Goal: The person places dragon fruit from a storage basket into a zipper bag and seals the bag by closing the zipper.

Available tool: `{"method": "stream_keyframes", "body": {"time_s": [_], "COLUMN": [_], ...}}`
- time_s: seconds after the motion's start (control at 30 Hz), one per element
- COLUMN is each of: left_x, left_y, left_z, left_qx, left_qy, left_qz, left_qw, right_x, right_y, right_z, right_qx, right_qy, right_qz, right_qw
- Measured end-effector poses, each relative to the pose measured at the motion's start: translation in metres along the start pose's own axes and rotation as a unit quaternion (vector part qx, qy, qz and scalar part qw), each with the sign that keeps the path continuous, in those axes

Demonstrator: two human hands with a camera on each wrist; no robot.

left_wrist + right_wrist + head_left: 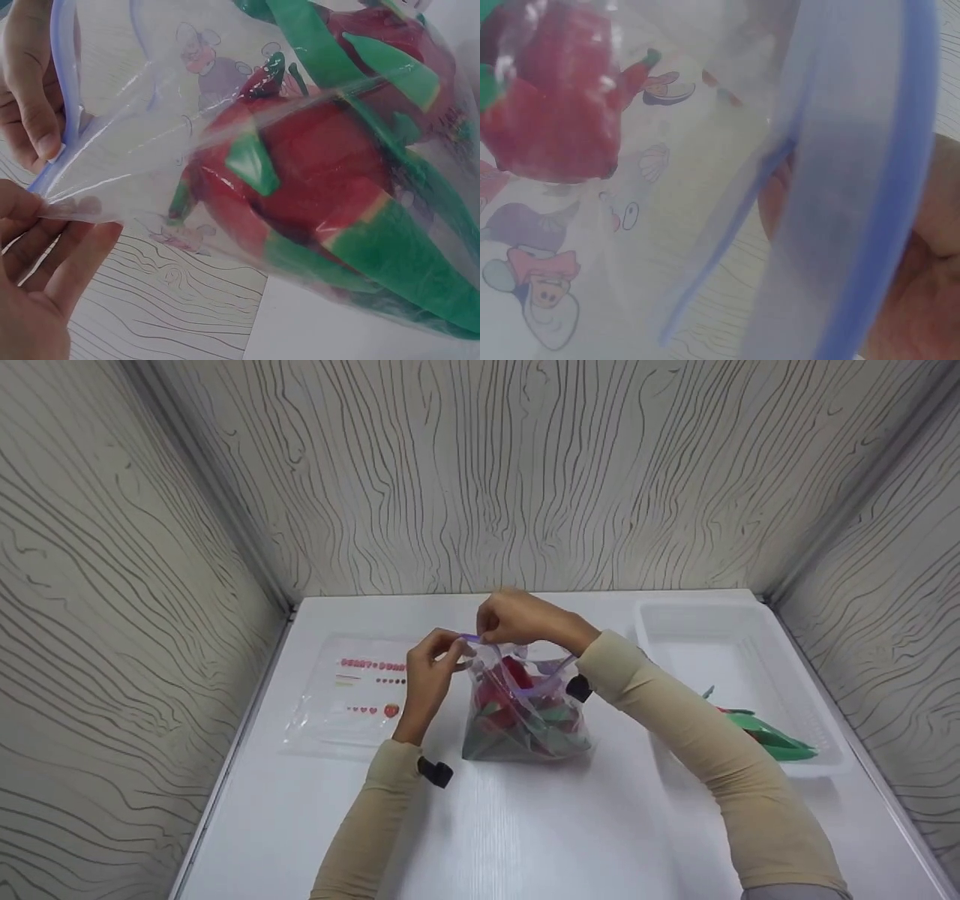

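Closure seems in hand — left hand and right hand pinch the clear plastic bag by its blue-purple zip rim; next likely calls for pressing along it.

Red-green fruit, purple zip

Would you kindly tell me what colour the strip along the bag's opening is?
The strip is bluish purple, clearest in the right wrist view.
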State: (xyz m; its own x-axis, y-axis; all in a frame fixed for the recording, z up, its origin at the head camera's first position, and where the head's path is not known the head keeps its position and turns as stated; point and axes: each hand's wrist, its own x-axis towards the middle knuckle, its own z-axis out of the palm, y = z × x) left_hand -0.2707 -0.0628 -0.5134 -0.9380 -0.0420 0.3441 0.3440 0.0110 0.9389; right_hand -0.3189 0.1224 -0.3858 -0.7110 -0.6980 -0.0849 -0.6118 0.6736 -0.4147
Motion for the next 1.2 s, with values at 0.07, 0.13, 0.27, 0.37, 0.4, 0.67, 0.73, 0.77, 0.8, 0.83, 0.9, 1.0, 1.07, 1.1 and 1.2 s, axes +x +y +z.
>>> {"method": "stream_keyframes", "body": {"time_s": [0.07,0.13,0.27,0.37,0.4,0.67,0.73,0.77,0.8,0.83,0.9,1.0,1.07,1.1,1.2], "left_x": [0.0004,0.0009,0.0021,0.0035,0.0042,0.0087,0.0082,0.0078,0.0072,0.0065,0.0059,0.0057,0.0057,0.0057,0.0059], "left_y": [0.0010,0.0016,0.0028,0.0044,0.0048,0.0053,0.0059,0.0063,0.0067,0.0072,0.0077,0.0084,0.0086,0.0088,0.0097], "left_z": [-0.0003,-0.0006,-0.0014,-0.0014,-0.0012,0.0014,0.0016,0.0017,0.0017,0.0017,0.0014,0.0008,0.0001,-0.0004,-0.0021], "left_qx": [0.005,0.010,0.032,0.059,0.070,0.106,0.098,0.093,0.086,0.080,0.070,0.064,0.064,0.062,0.057], "left_qy": [-0.001,-0.002,-0.010,-0.022,-0.027,-0.027,-0.020,-0.018,-0.017,-0.016,-0.016,-0.016,-0.016,-0.015,-0.010], "left_qz": [-0.001,0.000,0.012,0.027,0.035,0.086,0.088,0.088,0.086,0.083,0.075,0.069,0.066,0.066,0.065], "left_qw": [1.0000,0.9999,0.9994,0.9976,0.9966,0.9903,0.9911,0.9916,0.9924,0.9933,0.9946,0.9955,0.9956,0.9958,0.9962], "right_x": [-0.0012,-0.0022,-0.0032,-0.0037,-0.0039,-0.0041,-0.0040,-0.0040,-0.0038,-0.0036,-0.0032,-0.0031,-0.0029,-0.0028,-0.0025], "right_y": [0.0001,0.0005,0.0021,0.0026,0.0026,0.0016,0.0013,0.0012,0.0010,0.0009,0.0008,0.0008,0.0017,0.0021,0.0035], "right_z": [-0.0005,-0.0006,-0.0007,-0.0010,-0.0010,-0.0009,-0.0004,0.0000,0.0003,0.0005,0.0007,-0.0002,-0.0010,-0.0015,-0.0035], "right_qx": [0.005,0.013,0.020,0.018,0.016,0.016,0.017,0.017,0.017,0.017,0.016,0.018,0.021,0.023,0.027], "right_qy": [0.002,0.004,0.009,0.012,0.013,0.015,0.014,0.012,0.011,0.010,0.009,0.005,0.003,0.002,-0.001], "right_qz": [-0.002,-0.003,-0.006,-0.010,-0.012,-0.019,-0.018,-0.017,-0.016,-0.015,-0.015,-0.014,-0.018,-0.020,-0.029], "right_qw": [1.0000,0.9999,0.9997,0.9997,0.9997,0.9996,0.9996,0.9996,0.9997,0.9997,0.9997,0.9997,0.9996,0.9995,0.9992]}}
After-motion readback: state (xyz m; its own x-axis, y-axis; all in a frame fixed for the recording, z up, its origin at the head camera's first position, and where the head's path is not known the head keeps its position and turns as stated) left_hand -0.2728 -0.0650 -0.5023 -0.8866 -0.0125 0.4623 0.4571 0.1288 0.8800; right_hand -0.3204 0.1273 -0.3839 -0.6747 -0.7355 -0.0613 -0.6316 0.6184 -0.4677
